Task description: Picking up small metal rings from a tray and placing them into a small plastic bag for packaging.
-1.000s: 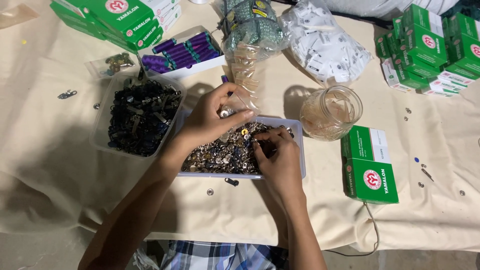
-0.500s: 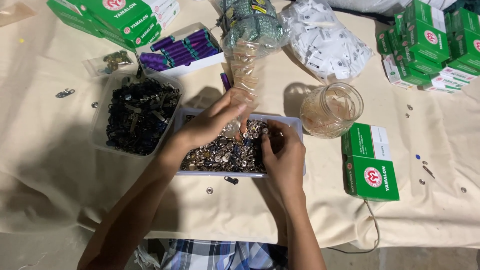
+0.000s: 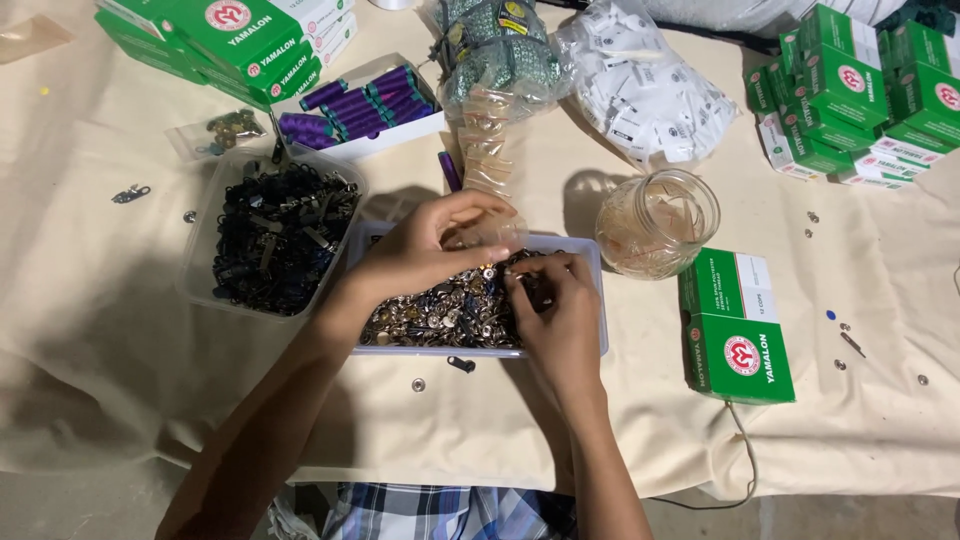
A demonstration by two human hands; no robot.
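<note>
A clear shallow tray [image 3: 590,255] full of small silver and dark metal fasteners [image 3: 440,310] lies on the cream cloth in front of me. My left hand [image 3: 425,250] hovers over the tray's back edge, with its fingers closed on a small clear plastic bag [image 3: 492,235]. My right hand [image 3: 560,315] rests in the tray, its fingertips pinched on a small metal piece in the pile, just below the bag. The two hands nearly touch.
A clear tub of black metal parts [image 3: 270,240] sits left of the tray, a glass jar [image 3: 655,225] to its right. Green boxes [image 3: 735,330] lie right, with more stacked at both back corners. Purple spools [image 3: 360,105] and filled plastic bags [image 3: 640,90] lie behind. Loose fasteners [image 3: 460,363] dot the cloth.
My right hand has slid left across the pile toward my left hand's fingers. My left hand has stayed over the tray's back edge with the bag.
</note>
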